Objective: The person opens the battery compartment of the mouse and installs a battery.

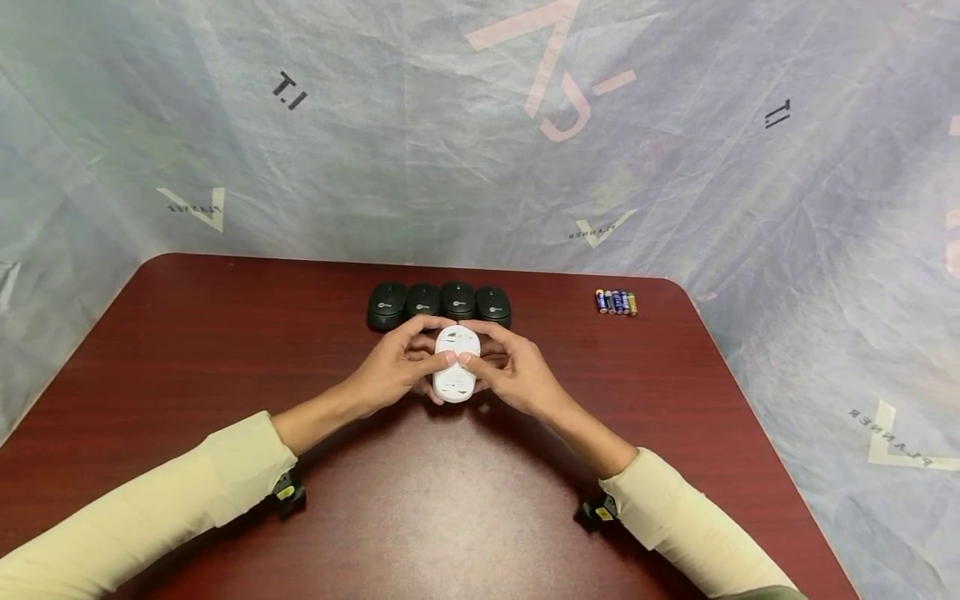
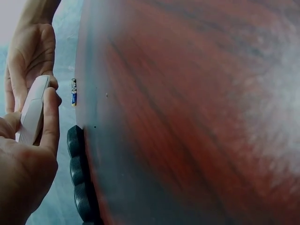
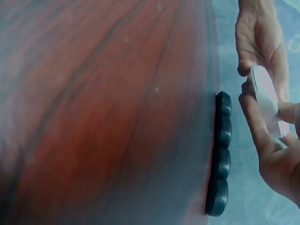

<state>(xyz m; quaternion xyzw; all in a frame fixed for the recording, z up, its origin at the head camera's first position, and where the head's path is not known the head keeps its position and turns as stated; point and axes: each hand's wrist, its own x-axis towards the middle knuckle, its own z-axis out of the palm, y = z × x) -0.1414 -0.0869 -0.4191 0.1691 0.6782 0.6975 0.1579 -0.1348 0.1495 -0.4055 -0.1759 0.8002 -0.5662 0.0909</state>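
One white mouse is held up over the desk by the left hand and right hand together. Four black mice sit in a row behind it, and five batteries lie off to the right

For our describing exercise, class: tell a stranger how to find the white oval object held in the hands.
On the dark-red wood-grained table, find four black rounded computer mice in a row. Nearer the camera, the left hand and right hand grip a white oval object. Unlike the black mice, it is white and held off the table.
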